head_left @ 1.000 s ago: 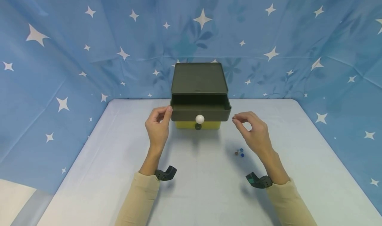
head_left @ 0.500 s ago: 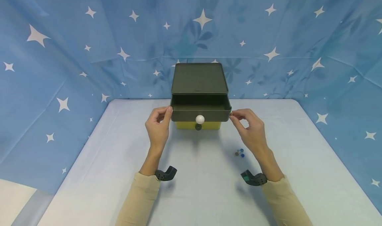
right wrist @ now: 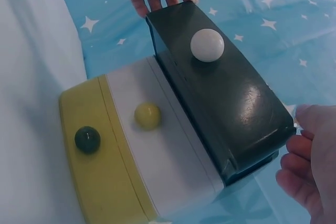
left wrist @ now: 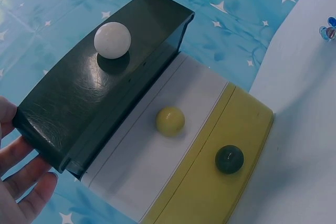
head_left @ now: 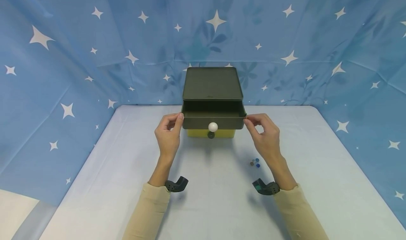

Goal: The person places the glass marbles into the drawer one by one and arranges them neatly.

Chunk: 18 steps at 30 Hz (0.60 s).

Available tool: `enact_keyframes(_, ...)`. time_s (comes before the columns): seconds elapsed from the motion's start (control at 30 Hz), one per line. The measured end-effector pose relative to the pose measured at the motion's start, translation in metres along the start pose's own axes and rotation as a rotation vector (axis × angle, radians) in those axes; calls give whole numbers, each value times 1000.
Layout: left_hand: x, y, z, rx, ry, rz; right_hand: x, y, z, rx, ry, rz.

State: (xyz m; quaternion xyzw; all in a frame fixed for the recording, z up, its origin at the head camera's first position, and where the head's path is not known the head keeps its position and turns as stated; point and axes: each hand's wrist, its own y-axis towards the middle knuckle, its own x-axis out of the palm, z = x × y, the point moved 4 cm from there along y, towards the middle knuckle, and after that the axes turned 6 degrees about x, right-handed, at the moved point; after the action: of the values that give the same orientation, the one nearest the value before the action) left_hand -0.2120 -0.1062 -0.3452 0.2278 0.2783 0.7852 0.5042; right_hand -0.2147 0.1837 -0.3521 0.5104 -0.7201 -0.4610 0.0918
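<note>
A small desktop drawer cabinet [head_left: 212,83] has its dark green top drawer [head_left: 196,123] pulled out, with a white round knob [head_left: 213,127] on the front. My left hand [head_left: 168,136] grips the drawer's left front corner, thumb on the rim and fingers along the side. At the opposite corner, my right hand [head_left: 267,136] pinches a small orange-brown bead [head_left: 245,118], its fingertips right at the drawer's edge; they mostly hide the bead. In the wrist views, the white middle drawer [left wrist: 152,124] and yellow bottom drawer [right wrist: 105,150] are closed.
Several small glassy blue and brown beads [head_left: 257,165] lie together on the white tabletop [head_left: 203,197], in front of the right hand. Behind the cabinet hangs a blue star-patterned cloth [head_left: 142,39]. Both wrists wear dark camera bands [head_left: 176,184].
My right hand has moved left with the bead, from beside the drawer to its right front corner. The left hand and the drawer have stayed in place.
</note>
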Motion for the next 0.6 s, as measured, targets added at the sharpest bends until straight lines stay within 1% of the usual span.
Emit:
enact_keyframes(0.23, 0, 0, -1, -7, 3, 0, 2, 6, 1, -2, 22, 37)
enact_keyframes(0.37, 0, 0, -1, 1, 2, 0, 3, 9, 3, 10, 5, 24)
enact_keyframes(0.6, -1, -1, -1, -11, 1, -5, 5, 11, 4, 38, -19, 5)
